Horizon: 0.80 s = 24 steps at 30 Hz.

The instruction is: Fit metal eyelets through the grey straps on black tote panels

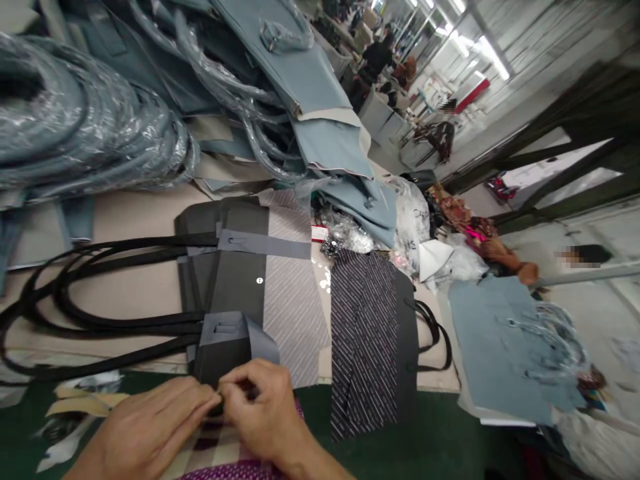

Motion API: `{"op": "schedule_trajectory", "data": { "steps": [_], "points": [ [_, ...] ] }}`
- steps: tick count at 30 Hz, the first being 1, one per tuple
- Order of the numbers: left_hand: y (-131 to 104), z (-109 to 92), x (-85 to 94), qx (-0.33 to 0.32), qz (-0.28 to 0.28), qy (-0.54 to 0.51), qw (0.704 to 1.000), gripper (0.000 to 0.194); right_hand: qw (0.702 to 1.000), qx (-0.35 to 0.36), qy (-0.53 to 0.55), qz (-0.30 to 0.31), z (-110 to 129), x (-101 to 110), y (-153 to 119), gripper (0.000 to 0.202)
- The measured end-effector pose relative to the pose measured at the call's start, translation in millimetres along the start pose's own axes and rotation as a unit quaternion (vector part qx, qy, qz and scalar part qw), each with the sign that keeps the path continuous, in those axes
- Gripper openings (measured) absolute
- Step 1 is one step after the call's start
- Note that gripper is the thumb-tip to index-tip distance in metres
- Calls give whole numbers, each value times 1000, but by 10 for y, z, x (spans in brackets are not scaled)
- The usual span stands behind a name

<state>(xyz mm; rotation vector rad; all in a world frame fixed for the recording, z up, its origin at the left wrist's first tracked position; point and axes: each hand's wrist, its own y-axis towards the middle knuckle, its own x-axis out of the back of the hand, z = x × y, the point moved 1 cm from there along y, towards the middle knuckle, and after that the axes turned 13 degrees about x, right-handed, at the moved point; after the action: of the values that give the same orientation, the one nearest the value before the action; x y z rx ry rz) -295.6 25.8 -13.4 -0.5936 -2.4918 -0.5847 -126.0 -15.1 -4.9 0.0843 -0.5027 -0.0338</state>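
My left hand (pixel 160 420) and my right hand (pixel 265 407) meet fingertip to fingertip at the near edge of a dark grey bag panel (pixel 237 280). Both are closed in pinches, and whatever sits between the fingertips is too small or hidden to make out. Long black handles (pixel 125 327) loop leftward from the panel, which lies on other dark panels. Grey straps cross it; the nearer grey strap (pixel 263 340) curls up beside my right hand. Beneath and to the right spreads a pale grey striped lining (pixel 295 293).
Plastic-wrapped blue handles (pixel 100 127) are heaped at the upper left, with blue bag pieces (pixel 310 87) behind. A black striped panel (pixel 367 340) overhangs the table's front edge. Blue panels (pixel 495 347) lie at right. Scraps (pixel 75 413) lie left of my hands. A person (pixel 377 57) is far back.
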Motion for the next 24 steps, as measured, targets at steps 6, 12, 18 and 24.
{"op": "schedule_trajectory", "data": {
  "steps": [6, 12, 18, 24],
  "points": [
    [166, 44, -90, 93, 93, 26, 991, 17, 981, -158, 85, -73, -648, 310, 384, 30],
    [73, 511, -273, 234, 146, 124, 953, 14, 981, -169, 76, -51, -1184, 315, 954, 39],
    [30, 588, -347, 272, 146, 113, 944, 15, 988, -152, 29, -3, -1306, 152, 1256, 38],
    [4, 591, -354, 296, 138, 97, 940, 15, 991, -115, -35, 61, -1390, 87, 1364, 33]
  ]
}}
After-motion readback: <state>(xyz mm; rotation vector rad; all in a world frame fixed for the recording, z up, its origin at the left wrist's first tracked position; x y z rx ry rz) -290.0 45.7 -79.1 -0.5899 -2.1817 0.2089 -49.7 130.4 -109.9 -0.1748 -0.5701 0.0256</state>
